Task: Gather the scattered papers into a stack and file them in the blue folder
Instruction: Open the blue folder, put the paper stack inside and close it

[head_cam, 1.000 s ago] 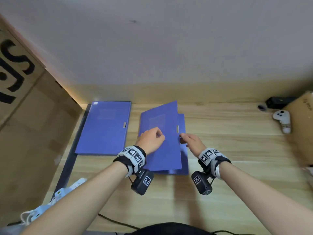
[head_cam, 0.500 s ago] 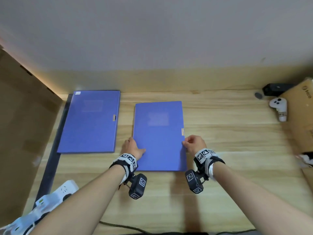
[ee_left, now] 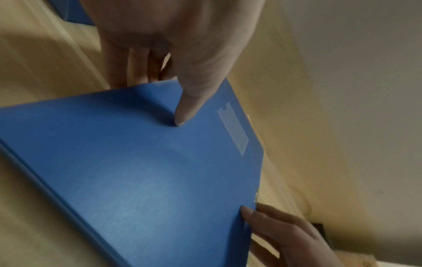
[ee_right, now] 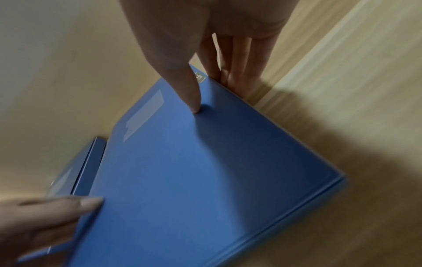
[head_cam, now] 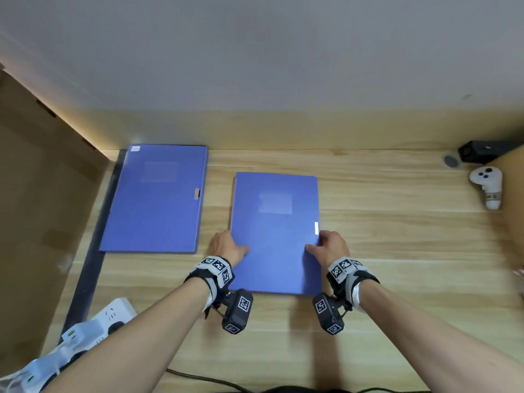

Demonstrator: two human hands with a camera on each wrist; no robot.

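A closed blue folder lies flat on the wooden desk in front of me. My left hand holds its left edge, thumb on the cover and fingers tucked at the edge. My right hand pinches the right edge just below the white clasp, thumb on top. The same folder fills both wrist views. No loose papers are in sight.
A second closed blue folder lies to the left. A white controller and a black box sit at the far right beside a cardboard box. A white power strip lies near left, cardboard beyond it.
One second ago the folder's cover stood raised under my hands; it now lies shut and flat. My left hand moved from the cover to the left edge.
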